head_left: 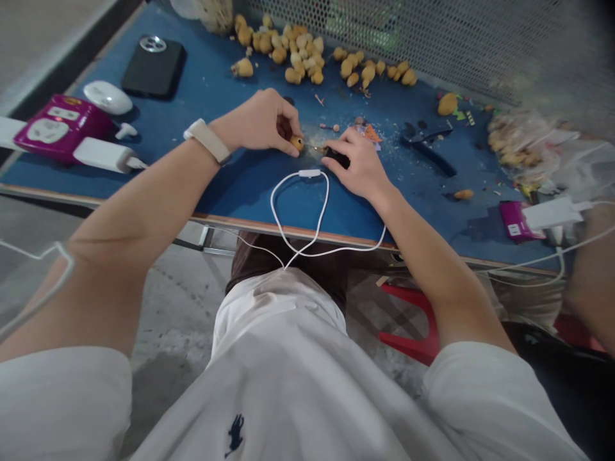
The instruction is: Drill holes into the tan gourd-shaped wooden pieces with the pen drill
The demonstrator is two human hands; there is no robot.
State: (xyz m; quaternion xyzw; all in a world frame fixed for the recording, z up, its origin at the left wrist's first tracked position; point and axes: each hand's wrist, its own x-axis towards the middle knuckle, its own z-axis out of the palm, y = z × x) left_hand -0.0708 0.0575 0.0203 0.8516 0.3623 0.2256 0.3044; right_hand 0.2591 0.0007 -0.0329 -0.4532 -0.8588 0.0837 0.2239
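Observation:
My left hand point(262, 121) is closed in a pinch on a small yellow-brown gourd-shaped piece point(297, 143), held down on the blue table point(230, 186). My right hand point(358, 163) is closed round a small dark-handled tool point(335, 155) whose tip points left at the piece. The two hands nearly meet at the table's middle. A pale watch band sits on my left wrist. A white earphone cable point(307, 211) loops over the table edge below the hands.
A pile of several similar yellow pieces point(300, 48) lies at the back. A black phone point(154, 67), a white earbud case point(108, 97) and a purple power strip point(57, 128) are at left. Dark pliers point(427, 144) and a plastic bag of pieces point(523, 147) are at right. Another person's arm point(589, 275) shows at the right edge.

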